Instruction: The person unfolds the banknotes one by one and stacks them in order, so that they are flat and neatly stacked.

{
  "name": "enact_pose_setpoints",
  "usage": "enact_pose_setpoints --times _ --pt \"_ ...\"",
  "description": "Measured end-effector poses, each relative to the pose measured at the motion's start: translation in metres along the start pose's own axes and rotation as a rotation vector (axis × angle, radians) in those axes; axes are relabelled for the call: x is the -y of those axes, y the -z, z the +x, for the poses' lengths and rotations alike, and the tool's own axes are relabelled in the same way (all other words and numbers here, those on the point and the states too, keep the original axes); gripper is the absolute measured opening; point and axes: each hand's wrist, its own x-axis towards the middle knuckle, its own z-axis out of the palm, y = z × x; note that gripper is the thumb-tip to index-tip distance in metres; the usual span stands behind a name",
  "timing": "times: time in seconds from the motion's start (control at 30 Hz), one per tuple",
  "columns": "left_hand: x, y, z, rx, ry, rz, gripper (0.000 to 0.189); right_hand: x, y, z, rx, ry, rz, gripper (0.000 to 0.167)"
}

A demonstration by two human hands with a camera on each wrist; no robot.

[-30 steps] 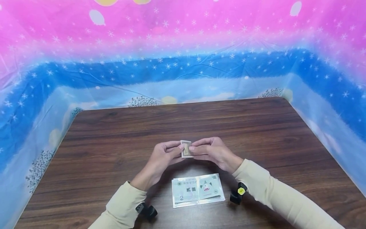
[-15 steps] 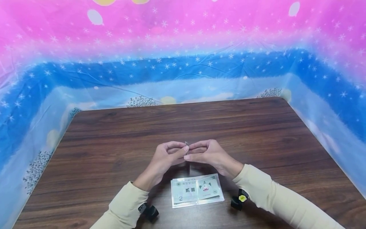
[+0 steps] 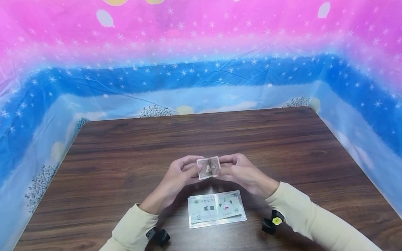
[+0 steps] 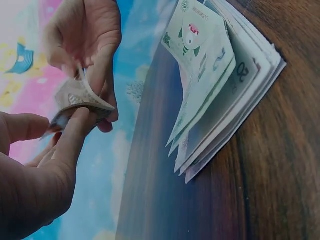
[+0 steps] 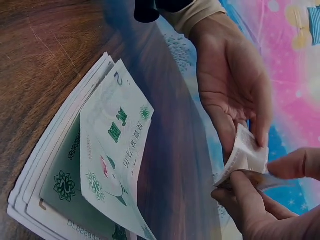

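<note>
Both hands hold a small brownish folded play banknote [image 3: 208, 168] in front of the body, above the table. My left hand [image 3: 179, 176] pinches its left edge between thumb and fingers. On the other edge, my right hand [image 3: 246, 172] pinches it the same way. The left wrist view shows the note [image 4: 75, 95] bent along a crease and partly spread. Just below the hands lies a stack of creased play banknotes [image 3: 216, 209], a green 2 note on top. In the right wrist view the top note [image 5: 117, 130] lifts at its fold, with more notes beneath.
The dark wood-grain table [image 3: 125, 150] extends around the stack. A pink and blue snowflake cloth [image 3: 201, 69] hangs behind the table and along its sides. A black wrist camera [image 3: 158, 237] is under the left sleeve, another black camera [image 3: 270, 226] under the right.
A second ago the note was a narrow folded piece, then turned edge-on between the fingertips. Now it is spread wider, its brown face showing, and the hands are farther apart. The stack stays put.
</note>
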Motion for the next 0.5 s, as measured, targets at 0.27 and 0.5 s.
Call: enact_pose_setpoints --times 0.27,0.5 --pt "0.001 0.005 -0.005 -0.064 -0.004 0.025 0.036 -0.002 0.003 -0.004 -0.072 0.004 0.003 0.045" --pt "0.005 0.013 -0.011 -0.085 0.03 0.141 0.036 -0.006 0.01 -0.011 -0.096 -0.02 -0.095 0.044"
